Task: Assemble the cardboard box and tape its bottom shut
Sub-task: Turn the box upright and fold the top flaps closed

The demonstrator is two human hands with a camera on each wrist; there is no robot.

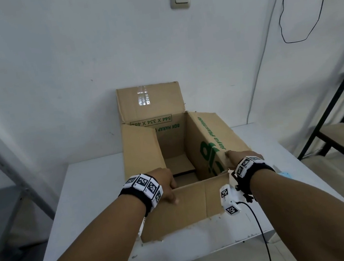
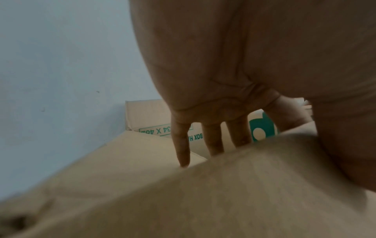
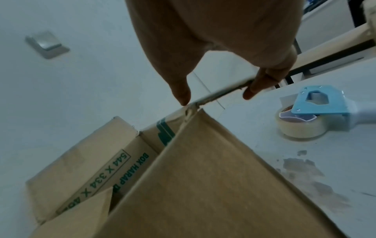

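A brown cardboard box with green print stands on the white table, its four flaps spread open. My left hand holds the near flap at its left end, thumb on the outer face and fingers hanging over the edge inside. My right hand pinches the near edge of the right flap, thumb on the printed face; in the right wrist view the right hand straddles that edge. The left flap tilts inward and the far flap stands against the wall.
A blue tape dispenser with a clear roll lies on the table just right of the box, mostly hidden behind my right wrist in the head view. A grey metal shelf stands left, a black frame right. A black cable trails from my right wrist.
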